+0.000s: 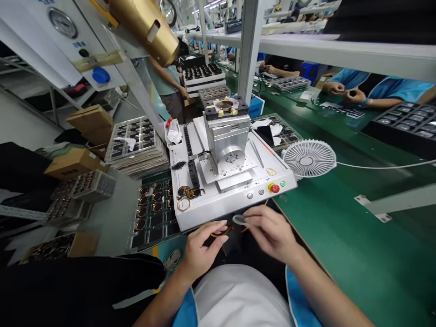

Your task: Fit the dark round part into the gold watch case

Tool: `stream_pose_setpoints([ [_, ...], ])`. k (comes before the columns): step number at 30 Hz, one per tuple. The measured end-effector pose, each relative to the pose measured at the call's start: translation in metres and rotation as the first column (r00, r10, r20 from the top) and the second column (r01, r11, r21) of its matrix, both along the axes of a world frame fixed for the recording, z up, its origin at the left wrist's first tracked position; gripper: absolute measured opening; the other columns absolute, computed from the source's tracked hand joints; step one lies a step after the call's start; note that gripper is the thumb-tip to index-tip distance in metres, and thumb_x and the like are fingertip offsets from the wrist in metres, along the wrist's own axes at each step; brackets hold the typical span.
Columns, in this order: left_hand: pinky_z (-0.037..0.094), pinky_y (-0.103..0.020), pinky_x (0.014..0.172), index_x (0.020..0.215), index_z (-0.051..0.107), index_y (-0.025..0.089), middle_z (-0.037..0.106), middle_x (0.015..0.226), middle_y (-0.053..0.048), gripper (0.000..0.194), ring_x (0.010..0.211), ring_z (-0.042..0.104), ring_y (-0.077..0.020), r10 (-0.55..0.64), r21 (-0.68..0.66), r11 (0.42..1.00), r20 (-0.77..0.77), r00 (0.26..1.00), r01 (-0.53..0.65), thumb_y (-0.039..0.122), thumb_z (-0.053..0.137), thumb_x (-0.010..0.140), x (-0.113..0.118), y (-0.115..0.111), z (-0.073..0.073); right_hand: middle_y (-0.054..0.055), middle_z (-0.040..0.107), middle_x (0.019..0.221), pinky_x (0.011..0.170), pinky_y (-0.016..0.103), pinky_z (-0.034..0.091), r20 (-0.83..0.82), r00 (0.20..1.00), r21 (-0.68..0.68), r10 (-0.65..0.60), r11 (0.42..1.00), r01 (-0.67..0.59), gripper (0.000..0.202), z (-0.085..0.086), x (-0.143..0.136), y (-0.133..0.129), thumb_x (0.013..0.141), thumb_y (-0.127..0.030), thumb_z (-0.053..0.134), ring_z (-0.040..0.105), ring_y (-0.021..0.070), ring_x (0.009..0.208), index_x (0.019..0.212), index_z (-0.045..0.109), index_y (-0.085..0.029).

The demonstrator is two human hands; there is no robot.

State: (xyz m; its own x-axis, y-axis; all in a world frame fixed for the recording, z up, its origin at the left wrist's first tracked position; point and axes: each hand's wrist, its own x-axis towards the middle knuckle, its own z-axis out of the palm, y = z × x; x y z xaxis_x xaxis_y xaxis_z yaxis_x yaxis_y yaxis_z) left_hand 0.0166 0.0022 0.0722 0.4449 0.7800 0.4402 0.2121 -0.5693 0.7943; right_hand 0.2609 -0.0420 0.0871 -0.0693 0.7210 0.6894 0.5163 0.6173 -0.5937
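In front of the white machine [235, 200], my left hand [202, 247] pinches a thin part with a gold-coloured edge [218, 234] between thumb and fingers. Just to the right, my right hand [272, 234] is closed on a small pale grey, rounded piece [239, 220], which looks blurred; its exact kind is unclear. The two held pieces are close, with a slight gap between my hands. On the machine's left front corner lie gold rings and dark round parts [188, 193]. A metal fixture [229, 141] rises from its middle, with a ring-shaped part [225, 105] on top.
A clear tray of gold-rimmed round cases [156, 206] lies left of the machine, beside stacked trays [136, 150]. A white fan [309, 159] stands right. Tweezers [257, 154] and a red stop button [274, 188] are on the machine. A gold cylinder [146, 29] overhangs. Co-workers' hands [354, 96] are beyond.
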Motion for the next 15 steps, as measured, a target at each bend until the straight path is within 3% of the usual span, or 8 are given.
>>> stream_pose_setpoints([
  [2,0.067,-0.025,0.087,0.120,0.077,0.023,0.084,0.108,-0.005,0.029,0.090,0.081,-0.0155,0.015,0.007,1.000,-0.018,1.000,-0.015,0.014,0.074,0.093,-0.004,0.001,-0.004,0.008,0.078,0.097,0.078,0.033,0.061,0.018,0.973,-0.035,-0.232,0.972,0.232,0.010,-0.003,0.037,0.011,0.093,-0.015,0.067,0.074,0.0214,0.086,0.096,0.073,-0.023],
  [3,0.067,-0.024,0.085,0.116,0.077,0.022,0.084,0.104,-0.005,0.026,0.088,0.081,-0.0151,0.016,0.002,1.000,-0.025,1.000,-0.016,0.014,0.073,0.093,-0.006,0.000,-0.007,0.007,0.078,0.090,0.074,0.034,0.061,-0.024,0.926,-0.128,-0.378,0.919,0.372,0.005,-0.006,0.056,0.019,0.091,-0.023,0.069,0.074,0.0218,0.080,0.092,0.074,-0.022],
  [4,0.067,-0.023,0.083,0.112,0.077,0.022,0.084,0.100,-0.004,0.022,0.085,0.081,-0.0147,0.011,-0.006,1.000,-0.033,0.999,-0.011,0.014,0.073,0.093,-0.007,-0.001,-0.010,0.007,0.077,0.083,0.067,0.033,0.059,-0.068,0.856,-0.257,-0.512,0.838,0.481,0.011,-0.009,0.076,0.029,0.089,-0.032,0.070,0.072,0.0215,0.072,0.088,0.073,-0.021],
  [6,0.067,-0.022,0.078,0.106,0.078,0.021,0.084,0.094,-0.002,0.016,0.080,0.080,-0.0136,-0.012,-0.025,1.000,-0.051,0.999,0.011,0.015,0.074,0.092,-0.009,-0.004,-0.016,0.007,0.074,0.075,0.059,0.032,0.055,-0.096,0.733,-0.440,-0.673,0.690,0.575,0.024,-0.015,0.108,0.051,0.082,-0.042,0.069,0.068,0.0213,0.064,0.088,0.072,-0.019],
  [7,0.066,-0.021,0.076,0.104,0.078,0.021,0.084,0.093,-0.002,0.014,0.078,0.079,-0.0133,-0.024,-0.032,0.999,-0.062,0.998,0.022,0.015,0.074,0.092,-0.009,-0.006,-0.019,0.008,0.073,0.073,0.058,0.032,0.054,-0.090,0.703,-0.480,-0.706,0.649,0.590,0.028,-0.019,0.120,0.062,0.079,-0.043,0.067,0.067,0.0212,0.063,0.090,0.071,-0.017],
  [10,0.066,-0.020,0.074,0.102,0.077,0.021,0.083,0.091,-0.002,0.013,0.076,0.079,-0.0128,-0.046,-0.041,0.998,-0.083,0.996,0.042,0.014,0.074,0.092,-0.009,-0.012,-0.024,0.008,0.073,0.074,0.062,0.034,0.053,-0.034,0.682,-0.506,-0.731,0.601,0.619,0.033,-0.027,0.136,0.089,0.075,-0.040,0.062,0.066,0.0221,0.065,0.095,0.071,-0.016],
  [15,0.065,-0.022,0.074,0.104,0.077,0.020,0.082,0.090,-0.003,0.013,0.078,0.078,-0.0144,-0.035,0.005,0.999,-0.133,0.991,0.036,0.015,0.074,0.092,-0.013,-0.014,-0.026,0.009,0.069,0.074,0.078,0.046,0.052,0.101,0.655,-0.518,-0.749,0.523,0.677,0.027,-0.037,0.130,0.105,0.071,-0.043,0.065,0.064,0.0284,0.073,0.085,0.069,-0.020],
])
